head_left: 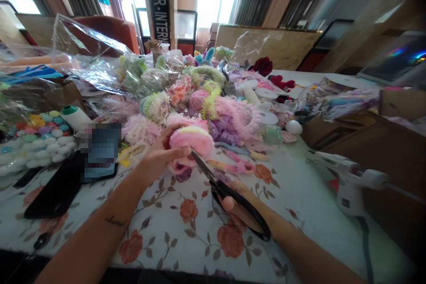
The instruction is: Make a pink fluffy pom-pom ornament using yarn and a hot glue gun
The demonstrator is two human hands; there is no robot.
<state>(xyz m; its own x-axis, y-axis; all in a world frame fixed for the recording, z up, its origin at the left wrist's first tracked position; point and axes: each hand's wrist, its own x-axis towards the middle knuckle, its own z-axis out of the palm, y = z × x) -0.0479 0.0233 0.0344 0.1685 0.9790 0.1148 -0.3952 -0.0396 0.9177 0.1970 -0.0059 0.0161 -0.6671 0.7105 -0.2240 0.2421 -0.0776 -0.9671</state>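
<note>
My left hand (168,153) is closed around a fluffy pink piece (193,142) with a pale yellow band, held above the table. My thumb presses on its near side. In my right hand (233,206) is a pair of black-handled scissors (208,171), my fingers and thumb at the handle loops. The scissor tips point up and left and meet the lower edge of the pink piece close to my left thumb. Whether they cut into it I cannot tell. A pink and yellow fuzzy strip (238,164) lies on the cloth just behind the scissors.
Yarn, ribbon and lace trims (233,115) are heaped behind my hands. At left are a bag of pompoms (43,151), a thread spool (75,120) and a phone (100,153). A white glue gun (346,182) stands at right beside a cardboard box (366,142). A floral tablecloth (159,239) covers the table.
</note>
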